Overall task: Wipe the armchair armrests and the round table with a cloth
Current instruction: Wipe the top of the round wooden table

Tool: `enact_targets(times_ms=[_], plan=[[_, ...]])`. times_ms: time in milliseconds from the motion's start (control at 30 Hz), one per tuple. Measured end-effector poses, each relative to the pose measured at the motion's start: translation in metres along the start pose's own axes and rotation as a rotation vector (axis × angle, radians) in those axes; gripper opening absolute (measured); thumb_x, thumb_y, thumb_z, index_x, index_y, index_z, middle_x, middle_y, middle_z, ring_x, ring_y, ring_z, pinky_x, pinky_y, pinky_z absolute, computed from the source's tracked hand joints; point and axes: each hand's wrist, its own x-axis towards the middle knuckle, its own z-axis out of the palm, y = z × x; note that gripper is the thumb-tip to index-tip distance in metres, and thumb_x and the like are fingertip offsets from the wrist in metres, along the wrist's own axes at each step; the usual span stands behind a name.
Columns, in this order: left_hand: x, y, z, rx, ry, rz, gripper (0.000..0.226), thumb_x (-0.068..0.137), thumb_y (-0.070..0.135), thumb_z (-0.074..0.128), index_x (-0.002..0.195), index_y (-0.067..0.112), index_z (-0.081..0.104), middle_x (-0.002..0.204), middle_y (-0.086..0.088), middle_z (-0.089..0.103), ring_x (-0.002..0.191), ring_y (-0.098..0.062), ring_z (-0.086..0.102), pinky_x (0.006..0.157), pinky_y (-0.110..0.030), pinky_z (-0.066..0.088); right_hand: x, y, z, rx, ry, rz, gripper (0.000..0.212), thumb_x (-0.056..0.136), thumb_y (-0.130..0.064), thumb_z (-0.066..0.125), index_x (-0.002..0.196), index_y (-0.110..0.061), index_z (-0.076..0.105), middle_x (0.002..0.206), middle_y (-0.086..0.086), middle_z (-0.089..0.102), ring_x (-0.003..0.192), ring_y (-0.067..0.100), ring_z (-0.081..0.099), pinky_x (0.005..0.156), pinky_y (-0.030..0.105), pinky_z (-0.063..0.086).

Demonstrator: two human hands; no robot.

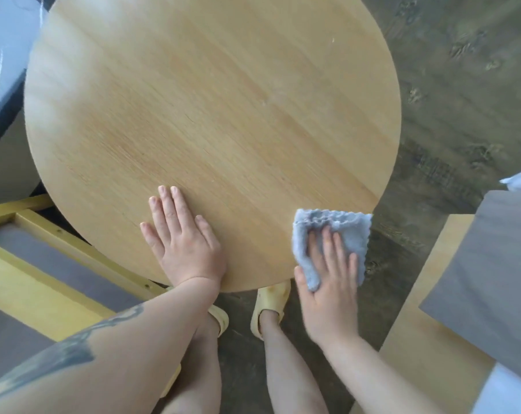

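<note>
The round wooden table (211, 115) fills the middle of the view, its pale top bare. My left hand (184, 243) lies flat on the table near its front edge, fingers straight. My right hand (331, 279) presses a light blue-grey cloth (348, 231) flat against the table's front right rim, fingers straight on top of the cloth and the thumb tucked under a folded corner. Part of the cloth hangs past the rim.
A wooden armchair frame with grey cushion (44, 264) stands at the lower left. Another armchair with a pale wood armrest (432, 339) and grey cushion (492, 279) is at the right. My feet in yellow slippers (271, 303) stand under the table's edge on dark floor (462, 100).
</note>
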Motion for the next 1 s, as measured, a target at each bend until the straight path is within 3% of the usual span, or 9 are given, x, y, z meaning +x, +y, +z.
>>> enact_targets(times_ms=[133, 200, 333, 400, 500, 600, 800, 933, 1000], plan=[[0.000, -0.002, 0.002, -0.017, 0.027, -0.005, 0.060, 0.095, 0.029, 0.020, 0.152, 0.016, 0.011, 0.161, 0.002, 0.006, 0.148, -0.016, 0.000, 0.118, -0.042, -0.004, -0.017, -0.047, 0.027, -0.062, -0.198, -0.426, 0.061, 0.096, -0.042, 0.038, 0.152, -0.026, 0.022, 0.161, -0.007, 0.009, 0.148, 0.012, 0.004, 0.117, 0.043, 0.010], [0.000, -0.002, 0.002, -0.003, 0.026, -0.003, 0.060, 0.094, 0.030, 0.019, 0.152, 0.017, 0.010, 0.161, 0.002, 0.006, 0.148, -0.016, -0.001, 0.119, -0.042, -0.004, 0.012, -0.042, 0.022, -0.078, -0.208, -0.522, 0.062, 0.094, -0.040, 0.043, 0.151, -0.026, 0.026, 0.160, -0.009, 0.012, 0.147, 0.010, 0.007, 0.117, 0.042, 0.011], [-0.003, 0.000, 0.002, 0.014, 0.011, -0.008, 0.059, 0.097, 0.029, 0.017, 0.153, 0.020, 0.001, 0.161, 0.006, -0.003, 0.147, -0.011, -0.009, 0.119, -0.042, -0.006, 0.026, 0.011, -0.001, -0.119, -0.072, -0.190, 0.062, 0.099, -0.043, 0.029, 0.154, -0.025, 0.008, 0.162, -0.005, 0.003, 0.148, 0.013, 0.001, 0.119, 0.043, 0.003], [-0.005, 0.000, 0.002, 0.013, 0.018, -0.007, 0.059, 0.096, 0.030, 0.016, 0.153, 0.020, 0.002, 0.161, 0.006, -0.003, 0.147, -0.011, -0.009, 0.119, -0.042, -0.006, 0.001, 0.008, 0.000, -0.112, -0.033, -0.076, 0.063, 0.098, -0.042, 0.028, 0.154, -0.022, 0.010, 0.162, -0.001, 0.006, 0.148, 0.016, 0.004, 0.118, 0.045, 0.007], [-0.010, -0.003, 0.004, 0.007, 0.016, -0.017, 0.060, 0.096, 0.030, 0.017, 0.153, 0.019, 0.004, 0.161, 0.004, 0.000, 0.147, -0.012, -0.007, 0.119, -0.042, -0.005, -0.017, -0.020, 0.015, -0.095, -0.098, -0.279, 0.059, 0.097, -0.042, 0.031, 0.152, -0.022, 0.024, 0.160, -0.001, 0.018, 0.147, 0.016, 0.012, 0.116, 0.044, 0.014], [-0.015, -0.006, 0.006, 0.013, 0.018, -0.017, 0.060, 0.095, 0.030, 0.017, 0.152, 0.018, 0.005, 0.161, 0.003, 0.002, 0.147, -0.013, -0.005, 0.119, -0.042, -0.005, 0.037, -0.031, 0.009, -0.095, -0.110, -0.408, 0.056, 0.096, -0.042, 0.034, 0.150, -0.025, 0.031, 0.158, -0.004, 0.022, 0.147, 0.014, 0.015, 0.118, 0.041, 0.013], [-0.008, -0.003, 0.004, 0.013, 0.000, -0.015, 0.059, 0.096, 0.032, 0.015, 0.153, 0.020, 0.003, 0.161, 0.006, -0.002, 0.147, -0.011, -0.009, 0.119, -0.041, -0.007, 0.085, -0.020, -0.010, -0.158, -0.088, -0.397, 0.057, 0.098, -0.046, 0.027, 0.152, -0.029, 0.019, 0.160, -0.006, 0.013, 0.148, 0.012, 0.007, 0.120, 0.037, 0.004], [0.000, 0.000, 0.000, 0.013, -0.005, -0.006, 0.059, 0.097, 0.032, 0.015, 0.153, 0.021, 0.001, 0.161, 0.007, -0.004, 0.146, -0.011, -0.010, 0.119, -0.041, -0.007, 0.067, -0.006, -0.013, -0.103, -0.018, -0.100, 0.061, 0.098, -0.046, 0.020, 0.153, -0.027, 0.004, 0.161, -0.004, -0.001, 0.148, 0.013, -0.006, 0.120, 0.041, 0.003], [0.000, 0.000, 0.000, 0.018, -0.009, -0.008, 0.059, 0.097, 0.032, 0.014, 0.153, 0.021, 0.000, 0.161, 0.006, -0.004, 0.146, -0.011, -0.011, 0.119, -0.041, -0.006, 0.042, -0.015, -0.003, -0.107, -0.024, -0.109, 0.063, 0.097, -0.045, 0.025, 0.154, -0.023, 0.009, 0.161, -0.001, 0.004, 0.148, 0.016, -0.002, 0.120, 0.043, 0.005]])
